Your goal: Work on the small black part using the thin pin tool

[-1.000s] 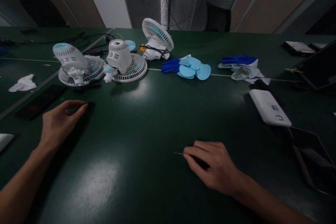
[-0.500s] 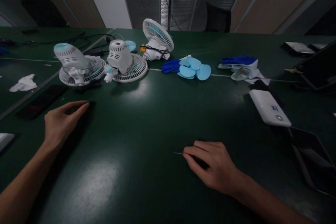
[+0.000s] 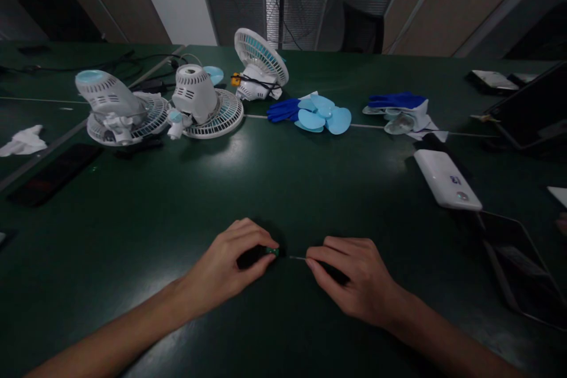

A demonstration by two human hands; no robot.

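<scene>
Both hands are resting low on the green table, steadied there: the left hand is pinching a small green-tipped piece, the right hand is pinching a thin-shafted tool pointing at it.

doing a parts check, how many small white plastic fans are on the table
3 white plastic fans: left fan face-down, middle fan face-down beside it, back fan tilted up behind them. None looks hidden.
</scene>
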